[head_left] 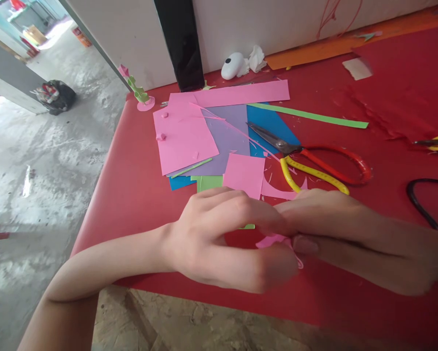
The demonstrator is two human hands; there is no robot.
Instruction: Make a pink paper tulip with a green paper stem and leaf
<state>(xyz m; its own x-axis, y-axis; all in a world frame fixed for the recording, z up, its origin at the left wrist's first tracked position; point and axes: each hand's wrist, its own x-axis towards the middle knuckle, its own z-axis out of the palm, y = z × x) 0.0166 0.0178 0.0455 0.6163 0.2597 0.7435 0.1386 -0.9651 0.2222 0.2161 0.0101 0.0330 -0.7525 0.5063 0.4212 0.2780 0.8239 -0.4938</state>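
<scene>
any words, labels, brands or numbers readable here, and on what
None can be read.
The red and yellow handled scissors show no legible brand.
The pink, purple, blue and green paper sheets are blank.
The small pink paper piece pinched between the left hand and right hand bears no print.
The orange box on the floor by the doorway is too blurred to read.

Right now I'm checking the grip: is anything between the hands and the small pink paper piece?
Nothing visible. The left hand and right hand both pinch the pink paper piece directly, over the red table.
</scene>
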